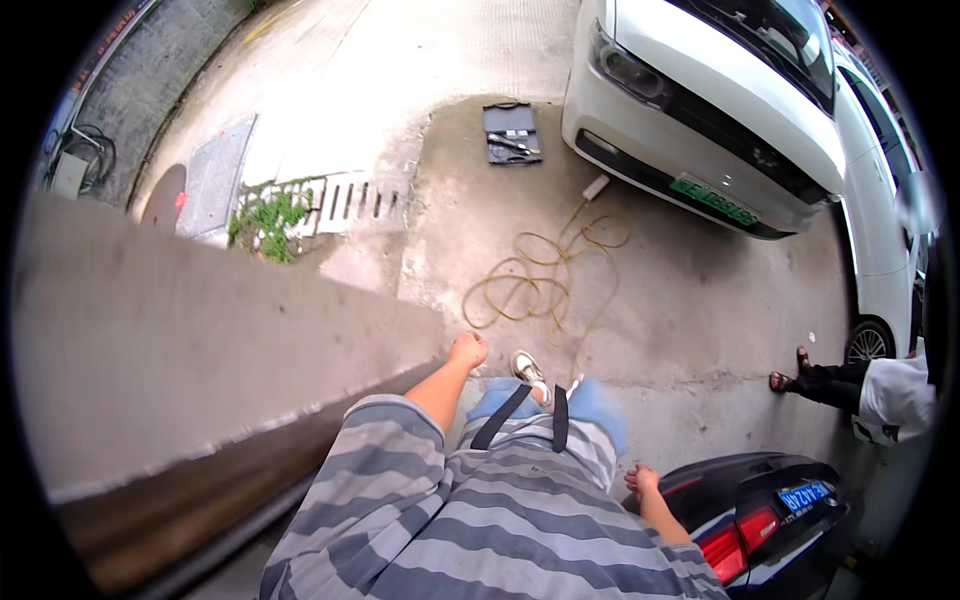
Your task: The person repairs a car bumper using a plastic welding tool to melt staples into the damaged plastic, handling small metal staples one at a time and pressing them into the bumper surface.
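Observation:
My left hand (468, 349) hangs beside the corner of a grey wall (200, 350), its fingers curled in and nothing visible in them. Low on the right, my right hand (643, 479) is loosely bent with its fingers a little apart, near the rear of a black car (800, 470); it holds nothing that I can see. Beyond my shoe (528, 368) a yellow cable (520, 290) lies in loose loops on the concrete. It runs to a pale power strip (596, 187) by a white car's front bumper (640, 170).
A grey tool case (511, 133) lies open left of the white car. Farther left are a drain grate (355, 200), a weed clump (270, 222) and a metal cover (217, 170). A person in a white top (895, 395) is at the right, near another white car (885, 200).

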Motion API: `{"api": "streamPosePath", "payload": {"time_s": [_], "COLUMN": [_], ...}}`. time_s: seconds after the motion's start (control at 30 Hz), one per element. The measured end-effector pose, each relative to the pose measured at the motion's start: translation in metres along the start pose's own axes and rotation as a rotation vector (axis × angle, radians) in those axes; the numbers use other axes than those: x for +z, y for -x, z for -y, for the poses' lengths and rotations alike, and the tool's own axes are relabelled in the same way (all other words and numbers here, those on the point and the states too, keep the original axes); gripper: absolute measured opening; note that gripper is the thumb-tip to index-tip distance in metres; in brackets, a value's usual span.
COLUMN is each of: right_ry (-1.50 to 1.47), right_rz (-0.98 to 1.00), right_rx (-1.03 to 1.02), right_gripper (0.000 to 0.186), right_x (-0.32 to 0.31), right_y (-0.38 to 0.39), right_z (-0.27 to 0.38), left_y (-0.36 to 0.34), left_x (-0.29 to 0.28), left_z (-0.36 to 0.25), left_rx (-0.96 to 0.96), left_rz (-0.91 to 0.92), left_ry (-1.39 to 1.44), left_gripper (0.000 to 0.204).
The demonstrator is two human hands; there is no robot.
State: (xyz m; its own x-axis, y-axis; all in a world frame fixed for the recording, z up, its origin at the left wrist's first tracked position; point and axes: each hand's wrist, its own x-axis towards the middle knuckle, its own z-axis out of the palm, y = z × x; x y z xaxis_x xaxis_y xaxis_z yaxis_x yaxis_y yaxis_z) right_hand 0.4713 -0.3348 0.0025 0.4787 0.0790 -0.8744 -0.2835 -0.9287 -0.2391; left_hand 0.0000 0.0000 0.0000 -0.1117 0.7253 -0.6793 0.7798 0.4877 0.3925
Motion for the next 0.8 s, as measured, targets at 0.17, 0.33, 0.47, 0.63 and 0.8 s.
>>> {"api": "streamPosePath", "payload": {"time_s": [0.17, 0.33, 0.47, 0.63, 0.8], "right_ry": [0.094, 0.224, 0.282, 0.257, 0.167], "right_rz": [0.012, 0.111, 0.049, 0.098, -0.011], "right_rx": [-0.139, -0.392, -0.421, -0.35, -0.263], "right_gripper": [0.028, 0.024, 0.021, 0.023, 0.028], "right_x": [0.077, 0.198, 0.308, 0.409, 0.486], "right_y": [0.02, -0.053, -0.111, -0.156, -0.153], "right_z": [0.1, 0.285, 0.444, 0.565, 0.617], "left_y": [-0.004, -0.089, -0.141, -0.198, -0.294], "left_x": [-0.065, -0.099, -0.138, -0.208, -0.367], "left_z": [-0.007, 0.008, -0.001, -0.043, -0.125], "left_rx": [0.151, -0.026, -0.448, -0.409, 0.089], "left_rz": [-0.134, -0.03, 0.278, 0.115, 0.081], "left_ry": [0.269, 0.064, -0.056, -0.324, -0.417], "left_gripper": [0.035, 0.041, 0.077, 0.076, 0.046]}}
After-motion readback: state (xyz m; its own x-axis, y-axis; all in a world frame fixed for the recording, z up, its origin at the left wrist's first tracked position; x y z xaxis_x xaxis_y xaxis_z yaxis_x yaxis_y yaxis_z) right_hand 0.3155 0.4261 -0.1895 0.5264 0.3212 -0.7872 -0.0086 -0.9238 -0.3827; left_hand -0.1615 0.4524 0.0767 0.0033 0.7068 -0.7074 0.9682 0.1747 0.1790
